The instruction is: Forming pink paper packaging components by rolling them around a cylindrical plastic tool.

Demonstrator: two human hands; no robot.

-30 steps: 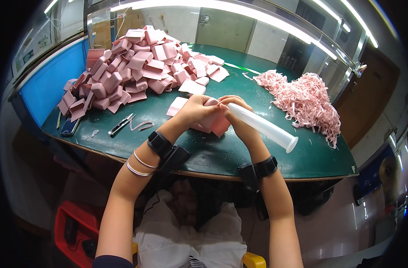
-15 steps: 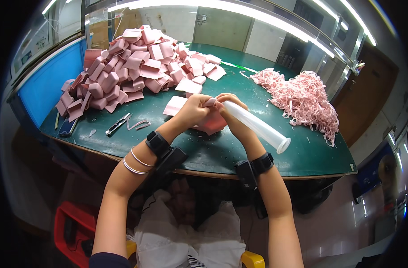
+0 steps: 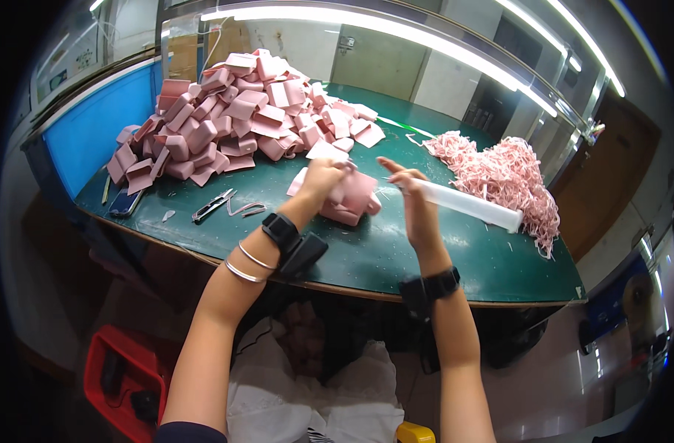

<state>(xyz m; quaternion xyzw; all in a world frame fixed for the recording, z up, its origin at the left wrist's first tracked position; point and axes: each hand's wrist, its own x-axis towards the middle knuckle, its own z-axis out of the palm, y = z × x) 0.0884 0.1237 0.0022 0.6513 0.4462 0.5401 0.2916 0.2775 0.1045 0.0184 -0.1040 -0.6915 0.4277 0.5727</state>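
My left hand is closed around the upper edge of a pink soft molded piece, held just above the near middle of the green table. To its right, my right hand grips one end of a translucent white plastic tube. That tube slants out to the right, away from the pink piece. The thumb and a finger of this hand point up and left, slightly blurred. A gap separates the two hands. Another pale pink piece lies partly behind my left hand.
A big heap of pink pieces covers the back left of the green table. Curly pink trimmings are piled at right. Thread snips, a loose pink strip and a phone lie at front left. Below is a red bin.
My hands have come apart. The right hand has moved right with the tube, whose near end has left the pink piece. My left hand still holds the piece.
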